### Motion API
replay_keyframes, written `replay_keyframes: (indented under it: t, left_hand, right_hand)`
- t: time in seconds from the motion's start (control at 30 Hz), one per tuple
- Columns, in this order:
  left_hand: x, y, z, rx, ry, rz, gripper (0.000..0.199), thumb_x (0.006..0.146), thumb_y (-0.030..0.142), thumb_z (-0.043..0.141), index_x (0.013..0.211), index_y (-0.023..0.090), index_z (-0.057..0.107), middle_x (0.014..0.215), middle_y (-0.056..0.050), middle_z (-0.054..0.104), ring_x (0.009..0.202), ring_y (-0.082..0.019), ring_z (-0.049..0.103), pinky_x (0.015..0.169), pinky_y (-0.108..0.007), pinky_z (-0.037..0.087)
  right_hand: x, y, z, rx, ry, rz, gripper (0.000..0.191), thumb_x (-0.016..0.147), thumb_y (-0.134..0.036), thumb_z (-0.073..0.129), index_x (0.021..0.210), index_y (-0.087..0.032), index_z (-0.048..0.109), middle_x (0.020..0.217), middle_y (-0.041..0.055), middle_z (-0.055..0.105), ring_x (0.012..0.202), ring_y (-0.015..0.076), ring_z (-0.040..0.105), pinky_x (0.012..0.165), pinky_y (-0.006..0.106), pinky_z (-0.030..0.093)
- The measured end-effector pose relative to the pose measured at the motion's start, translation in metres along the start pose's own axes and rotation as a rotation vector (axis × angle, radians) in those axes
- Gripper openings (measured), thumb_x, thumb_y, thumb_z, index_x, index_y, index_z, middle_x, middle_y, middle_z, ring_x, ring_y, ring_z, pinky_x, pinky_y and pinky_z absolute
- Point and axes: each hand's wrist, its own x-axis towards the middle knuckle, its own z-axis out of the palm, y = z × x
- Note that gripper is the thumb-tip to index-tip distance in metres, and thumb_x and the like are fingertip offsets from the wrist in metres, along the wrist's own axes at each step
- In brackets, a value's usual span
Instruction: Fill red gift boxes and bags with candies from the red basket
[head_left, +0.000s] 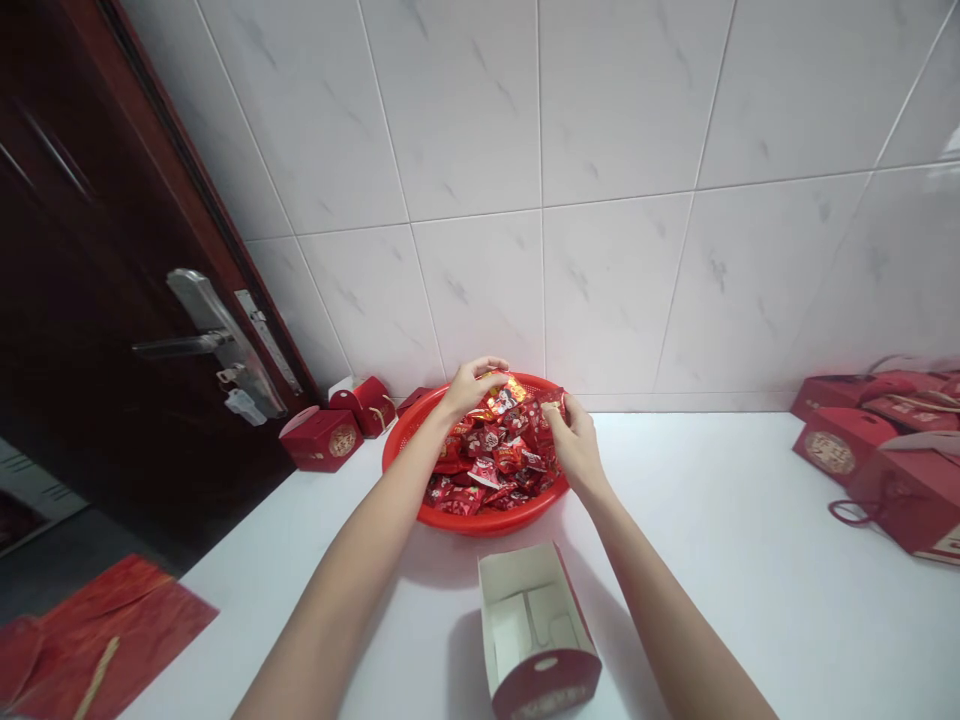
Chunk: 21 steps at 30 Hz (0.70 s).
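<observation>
A red plastic basket (pixel 495 524) full of wrapped candies (pixel 487 470) stands on the white table against the wall. At its far side, the fingers of my left hand (pixel 474 386) curl over a gold-and-red candy packet (pixel 508 394) and seem to grip it; the fingertips are partly hidden. My right hand (pixel 576 440) pinches a red candy packet (pixel 553 398) over the basket's right rim. Nearer me, between my forearms, an open gift box (pixel 536 610) with a white inside and red outside shows no candy in it.
Small red gift boxes (pixel 321 440) stand at the table's left back corner. More red boxes with cord handles (pixel 911 490) crowd the right side. A red bag (pixel 112 630) lies at the lower left. Behind the left edge is a dark door with a metal handle (pixel 217 345).
</observation>
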Motion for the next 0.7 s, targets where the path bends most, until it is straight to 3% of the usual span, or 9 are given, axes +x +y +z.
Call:
replay_keyframes:
  t: [0.17, 0.3, 0.43, 0.53, 0.6, 0.7]
  left_hand:
    - [-0.001, 0.004, -0.002, -0.055, 0.070, 0.055, 0.039, 0.059, 0.040, 0.076, 0.089, 0.016, 0.067, 0.085, -0.002, 0.069, 0.075, -0.015, 0.062, 0.075, -0.030, 0.050]
    - [-0.003, 0.007, -0.003, -0.086, -0.013, 0.047, 0.039, 0.061, 0.038, 0.077, 0.091, 0.016, 0.069, 0.087, -0.003, 0.071, 0.077, -0.016, 0.063, 0.076, -0.030, 0.050]
    - [-0.006, 0.011, -0.002, -0.118, -0.257, 0.044, 0.061, 0.062, 0.031, 0.080, 0.119, 0.016, 0.066, 0.086, -0.002, 0.072, 0.077, -0.016, 0.065, 0.078, -0.031, 0.051]
    - [-0.005, 0.011, 0.002, -0.078, -0.442, 0.028, 0.070, 0.068, 0.033, 0.079, 0.134, 0.018, 0.059, 0.089, -0.005, 0.074, 0.083, -0.019, 0.068, 0.080, -0.033, 0.051]
    - [0.000, 0.005, 0.003, -0.018, -0.379, 0.030, 0.056, 0.076, 0.038, 0.072, 0.129, 0.020, 0.063, 0.095, -0.007, 0.074, 0.089, -0.020, 0.069, 0.082, -0.033, 0.052]
    - [0.008, -0.011, 0.000, 0.249, -0.194, -0.054, 0.028, 0.083, 0.039, 0.060, 0.099, 0.019, 0.072, 0.091, -0.006, 0.074, 0.083, -0.019, 0.068, 0.077, -0.031, 0.053]
  right_hand:
    - [-0.004, 0.000, 0.002, -0.162, -0.107, 0.022, 0.003, 0.075, -0.024, 0.063, 0.073, -0.025, 0.062, 0.061, -0.0060, 0.060, 0.057, 0.0162, 0.050, 0.063, 0.030, 0.040]
    - [0.000, 0.000, 0.005, -0.007, -0.024, 0.105, 0.037, 0.062, -0.015, 0.072, 0.097, -0.026, 0.068, 0.085, -0.0013, 0.073, 0.081, 0.0218, 0.065, 0.078, 0.035, 0.048]
    - [0.008, -0.008, 0.004, 0.142, -0.093, 0.311, 0.038, 0.067, -0.029, 0.078, 0.103, -0.021, 0.069, 0.091, 0.0046, 0.076, 0.080, 0.0234, 0.070, 0.072, 0.037, 0.055]
    - [0.010, -0.013, 0.004, 0.185, -0.226, 0.341, 0.039, 0.064, -0.034, 0.084, 0.097, -0.017, 0.070, 0.085, 0.0065, 0.076, 0.073, 0.0235, 0.071, 0.065, 0.037, 0.057]
    - [0.010, -0.012, 0.005, 0.205, -0.224, 0.318, 0.040, 0.060, -0.031, 0.087, 0.093, -0.017, 0.070, 0.081, 0.0058, 0.076, 0.070, 0.0234, 0.070, 0.062, 0.036, 0.058]
    - [0.009, -0.008, 0.008, 0.261, -0.083, 0.279, 0.035, 0.059, -0.029, 0.085, 0.086, -0.018, 0.067, 0.078, 0.0038, 0.075, 0.067, 0.0216, 0.069, 0.060, 0.034, 0.057]
